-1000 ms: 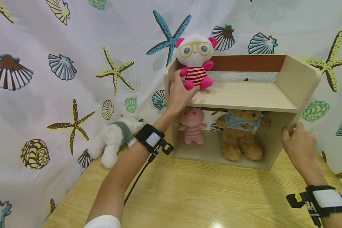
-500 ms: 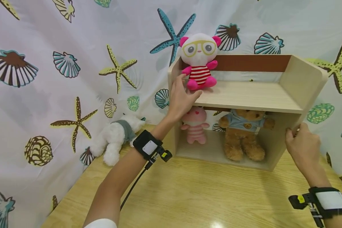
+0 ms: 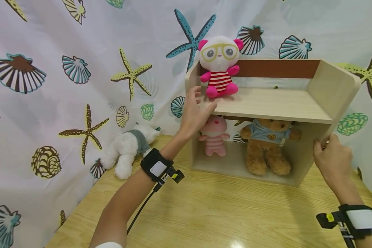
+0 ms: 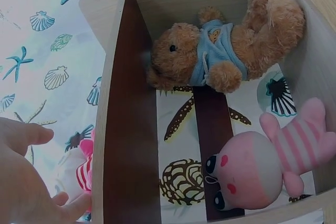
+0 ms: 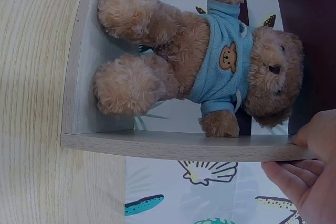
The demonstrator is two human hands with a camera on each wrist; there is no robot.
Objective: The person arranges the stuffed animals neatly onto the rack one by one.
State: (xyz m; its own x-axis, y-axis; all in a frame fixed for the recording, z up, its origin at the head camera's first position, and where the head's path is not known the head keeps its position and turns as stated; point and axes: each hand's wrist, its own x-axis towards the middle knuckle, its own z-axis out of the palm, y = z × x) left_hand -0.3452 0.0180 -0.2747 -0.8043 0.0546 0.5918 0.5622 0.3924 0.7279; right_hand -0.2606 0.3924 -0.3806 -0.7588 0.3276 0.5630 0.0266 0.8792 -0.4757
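Observation:
A panda plush [image 3: 219, 82] with yellow glasses and a red-striped top sits at the left of the upper level of a pale wooden shelf [image 3: 272, 103]. Just in front and below it is my left hand [image 3: 193, 115], thumb and fingers spread apart, holding nothing. My right hand [image 3: 333, 160] grips the edge of the shelf's right side panel, thumb inside and fingers outside in the right wrist view. On the lower level stand a pink striped plush [image 3: 215, 143] and a brown teddy bear [image 5: 226, 61] in a blue hoodie; the shelf board partly hides the bear's head in the head view.
A white plush dog-like toy [image 3: 128, 148] with a grey-green garment lies on the wooden table [image 3: 210, 206], left of the shelf. Behind everything hangs a white cloth [image 3: 90, 31] printed with starfish and shells. A cable runs from the left wrist camera.
My left hand has drawn back from the panda plush, down and slightly away, its fingers leaving the toy's side. The right hand keeps its hold on the panel. The head view has shifted slightly.

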